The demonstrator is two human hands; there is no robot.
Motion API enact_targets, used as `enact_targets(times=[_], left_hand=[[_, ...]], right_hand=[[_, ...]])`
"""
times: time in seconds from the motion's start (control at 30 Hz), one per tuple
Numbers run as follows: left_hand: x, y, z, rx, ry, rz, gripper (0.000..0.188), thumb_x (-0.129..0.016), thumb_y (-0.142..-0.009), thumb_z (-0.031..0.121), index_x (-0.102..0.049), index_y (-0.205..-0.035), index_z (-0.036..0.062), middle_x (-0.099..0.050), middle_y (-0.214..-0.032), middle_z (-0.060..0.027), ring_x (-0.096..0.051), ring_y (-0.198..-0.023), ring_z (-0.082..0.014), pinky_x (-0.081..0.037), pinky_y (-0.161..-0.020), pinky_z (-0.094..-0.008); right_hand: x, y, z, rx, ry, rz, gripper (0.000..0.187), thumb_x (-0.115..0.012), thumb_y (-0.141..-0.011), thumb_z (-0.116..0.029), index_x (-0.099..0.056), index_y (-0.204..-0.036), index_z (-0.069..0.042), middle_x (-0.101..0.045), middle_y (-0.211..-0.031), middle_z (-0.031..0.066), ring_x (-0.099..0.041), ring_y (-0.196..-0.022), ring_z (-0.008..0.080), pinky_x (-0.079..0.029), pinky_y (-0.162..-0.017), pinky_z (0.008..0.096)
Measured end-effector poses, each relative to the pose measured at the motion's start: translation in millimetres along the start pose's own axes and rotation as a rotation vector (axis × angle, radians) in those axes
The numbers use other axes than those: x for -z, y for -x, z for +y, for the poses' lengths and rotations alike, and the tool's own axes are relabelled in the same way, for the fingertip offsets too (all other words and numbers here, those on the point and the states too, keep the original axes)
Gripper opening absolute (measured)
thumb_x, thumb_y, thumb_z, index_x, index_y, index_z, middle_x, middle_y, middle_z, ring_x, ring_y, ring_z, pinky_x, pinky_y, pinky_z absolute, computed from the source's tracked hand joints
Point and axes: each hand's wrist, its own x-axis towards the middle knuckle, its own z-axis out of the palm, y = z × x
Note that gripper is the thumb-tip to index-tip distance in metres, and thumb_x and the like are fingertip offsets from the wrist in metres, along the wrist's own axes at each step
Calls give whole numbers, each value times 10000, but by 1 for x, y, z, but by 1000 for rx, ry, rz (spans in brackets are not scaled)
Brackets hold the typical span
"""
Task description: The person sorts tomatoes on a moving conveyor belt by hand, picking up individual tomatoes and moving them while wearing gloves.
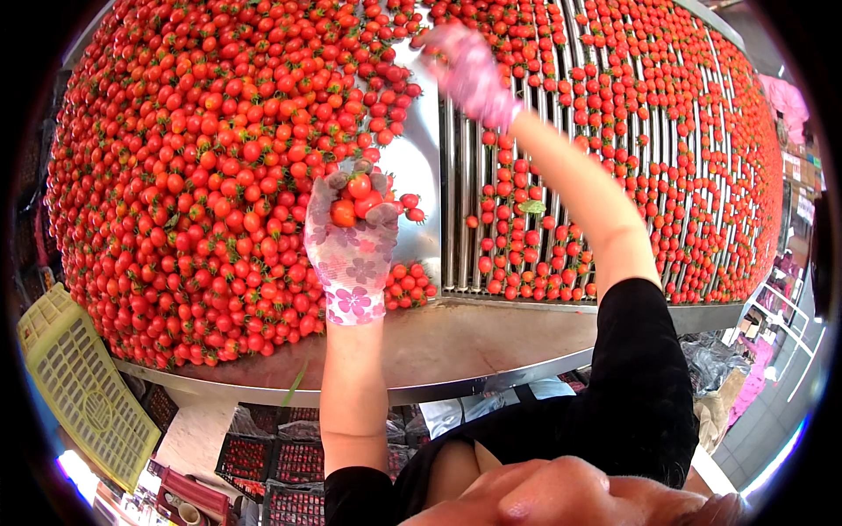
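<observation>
A deep heap of red cherry tomatoes (210,175) covers the left of the metal table. My left hand (355,254), in a flowered glove with greyish fingers, is turned palm up at the heap's right edge. Its curled fingers cradle a few cherry tomatoes (360,200). Farther off, my right hand (474,83), in a pink patterned glove, reaches over the bare metal strip (423,140) beside the rollers. Motion blurs its fingers, so whether they hold anything is unclear. Single tomatoes lie in rows along the steel roller conveyor (450,202) on the right.
A green leaf (531,207) rests among tomatoes on the rollers. The table's raised metal rim (491,379) runs between me and the tomatoes. At lower left stands a yellow-green plastic crate (88,399). Black crates (296,462) with tomatoes sit below the table.
</observation>
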Motion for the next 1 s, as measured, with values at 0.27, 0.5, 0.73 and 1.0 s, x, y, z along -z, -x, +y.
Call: enact_targets(times=[0.27, 0.5, 0.73, 1.0], left_hand=[[-10, 3, 1, -41, 66, -212, 212, -544, -997, 168, -612, -1143, 31, -512, -1137, -124, -464, -806, -155, -441, -524, -251], [-12, 1, -5, -53, 43, -221, 237, -567, -981, 163, -604, -1194, 68, -484, -1192, -112, -468, -879, -178, -447, -607, -267], [-10, 0, -4, -90, -51, -188, 287, -571, -981, 184, -599, -1239, 62, -526, -1209, -119, -513, -992, -222, -475, -721, -307], [-10, 0, -2, -121, -98, -114, 287, -573, -963, 149, -573, -1227, 38, -531, -1202, -123, -520, -999, -214, -481, -724, -309]], right_hand=[[-5, 8, 104, -486, 748, -614, 654, -592, -892, -537, -438, -1478, -293, -338, -1571, 73, -344, -1408, 376, -227, -1178, 542], [39, 134, 66, -199, 530, -414, 465, -690, -848, -372, -619, -1277, -207, -503, -1398, 69, -448, -1295, 378, -368, -1108, 510], [67, 151, 83, -362, 559, -304, 190, -666, -815, -212, -743, -988, -198, -559, -1353, 29, -538, -1173, 362, -437, -1030, 492], [45, 147, 55, -352, 651, -529, 244, -620, -885, -317, -727, -1031, -155, -617, -1115, 70, -559, -1139, 270, -401, -1016, 461]])
